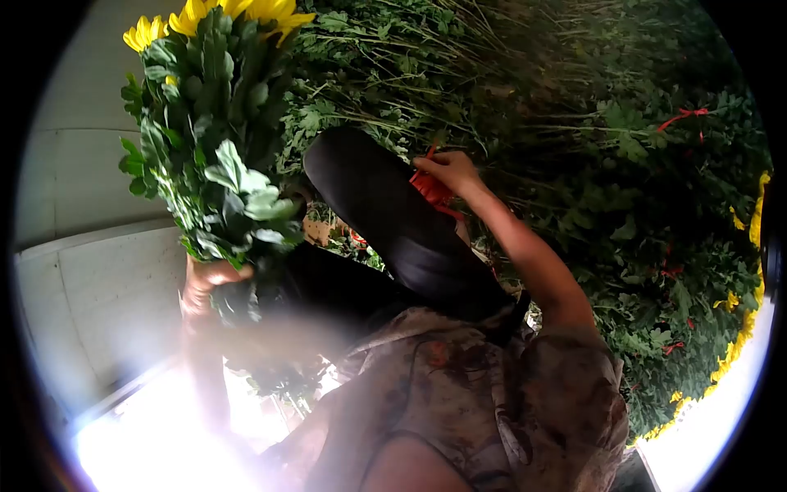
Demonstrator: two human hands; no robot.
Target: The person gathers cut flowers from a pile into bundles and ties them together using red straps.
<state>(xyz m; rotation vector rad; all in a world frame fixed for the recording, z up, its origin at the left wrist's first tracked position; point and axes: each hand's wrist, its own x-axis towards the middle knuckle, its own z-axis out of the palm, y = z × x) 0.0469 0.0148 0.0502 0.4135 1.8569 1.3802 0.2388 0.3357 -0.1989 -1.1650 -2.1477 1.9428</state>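
A bunch of yellow flowers (205, 123) with thick green leaves stands upright at the left. My left hand (215, 279) is wrapped round its lower stems. Beyond my raised knee, at the centre, my right hand (449, 170) pinches a red strip at a bundle of red ties (432, 190). The bundle lies against the far side of my dark trouser leg (385, 205). Part of the ties is hidden behind that leg.
Piles of leafy green stems (557, 148) fill the back and right, some tied with red ribbon (682, 120). Yellow blooms (742, 336) line the right edge. A pale wall (90, 180) stands at the left. Strong glare covers the lower left.
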